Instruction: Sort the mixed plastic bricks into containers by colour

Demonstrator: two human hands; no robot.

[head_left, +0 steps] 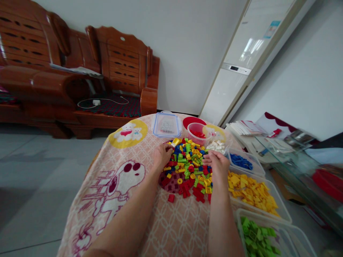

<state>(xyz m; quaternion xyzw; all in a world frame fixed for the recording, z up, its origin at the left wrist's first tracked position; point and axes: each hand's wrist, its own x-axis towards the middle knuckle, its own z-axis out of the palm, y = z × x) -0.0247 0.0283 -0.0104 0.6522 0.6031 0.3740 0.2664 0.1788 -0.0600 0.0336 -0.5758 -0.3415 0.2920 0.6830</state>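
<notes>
A mixed pile of toy building bricks [184, 157] in red, yellow, green and blue lies on the cloth-covered table. My left hand [162, 155] is at the pile's left edge, its fingers curled in and closed at the tips on a small white brick [173, 145]. A yellow brick [177, 141] lies right beside those fingertips. Over the right side of the pile is my right hand [218, 161], palm turned inward. Its fingers are stretched and slightly apart, with nothing visible in them.
Clear tubs along the right hold blue bricks [241, 161], yellow bricks [252, 191] and green bricks [257, 237]. White bricks [216, 146] sit behind my right hand. Farther back are a round tub [190, 132] with red bricks and a blue-rimmed lid [166, 125]. A glass shelf [292, 167] stands right.
</notes>
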